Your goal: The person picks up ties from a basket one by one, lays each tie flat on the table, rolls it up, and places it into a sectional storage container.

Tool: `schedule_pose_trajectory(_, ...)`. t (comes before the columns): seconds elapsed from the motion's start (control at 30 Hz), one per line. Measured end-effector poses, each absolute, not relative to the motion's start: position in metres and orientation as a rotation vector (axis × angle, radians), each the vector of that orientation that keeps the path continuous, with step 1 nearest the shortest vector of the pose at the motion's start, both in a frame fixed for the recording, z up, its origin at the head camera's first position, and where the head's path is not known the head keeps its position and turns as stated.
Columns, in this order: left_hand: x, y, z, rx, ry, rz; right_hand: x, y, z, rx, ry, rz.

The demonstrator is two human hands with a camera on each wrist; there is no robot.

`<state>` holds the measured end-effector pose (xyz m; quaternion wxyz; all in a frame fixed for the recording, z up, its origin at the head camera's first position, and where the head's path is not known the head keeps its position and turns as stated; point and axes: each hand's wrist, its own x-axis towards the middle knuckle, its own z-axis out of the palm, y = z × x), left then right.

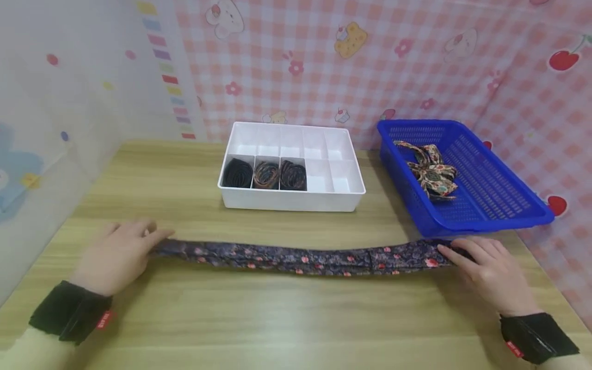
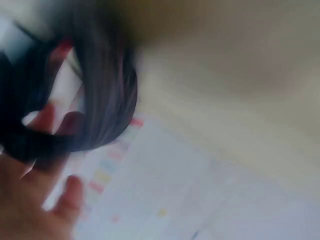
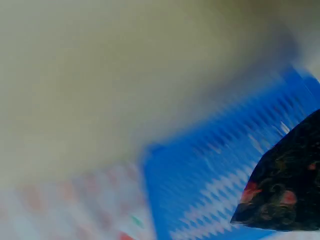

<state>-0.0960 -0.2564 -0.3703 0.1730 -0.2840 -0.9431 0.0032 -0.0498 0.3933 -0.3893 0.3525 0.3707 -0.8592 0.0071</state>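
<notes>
A dark necktie with red and pink flowers (image 1: 300,259) stretches sideways across the front of the table in the head view. My left hand (image 1: 122,252) grips its narrow end, and my right hand (image 1: 490,272) holds the wide end between thumb and fingers. In the blurred left wrist view, a dark loop of the tie (image 2: 107,95) hangs by the fingers. The pointed wide tip (image 3: 285,180) shows in the right wrist view, where the right hand is out of frame.
Behind the tie stands a white divided box (image 1: 291,200); three front compartments hold rolled dark ties (image 1: 266,176). To its right, a blue plastic basket (image 1: 499,226) contains bunched cream floral fabric (image 1: 435,177). Patterned cloth walls (image 1: 296,31) border the wooden table (image 1: 277,313).
</notes>
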Motion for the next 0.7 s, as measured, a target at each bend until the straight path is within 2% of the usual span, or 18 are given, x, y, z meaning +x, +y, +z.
schedule_pose_trajectory(0.13,-0.083,-0.274,-0.385,-0.793,-2.854,-0.12,-0.037,0.414,-0.411,0.805,-2.648,0.14)
schedule_pose_trajectory(0.3,-0.075,-0.295,-0.386,-0.801,-2.91,-0.354,-0.037,0.434,-0.41,0.556,-2.95,0.502)
schedule_pose_trajectory(0.43,-0.074,-0.304,-0.386,-0.849,-2.85,-0.57,-0.042,0.442,-0.409,0.52,-2.935,0.557)
schedule_pose_trajectory(0.7,-0.093,-0.317,-0.377,-0.962,-2.723,-0.69,-0.062,0.452,-0.408,0.466,-2.917,0.523)
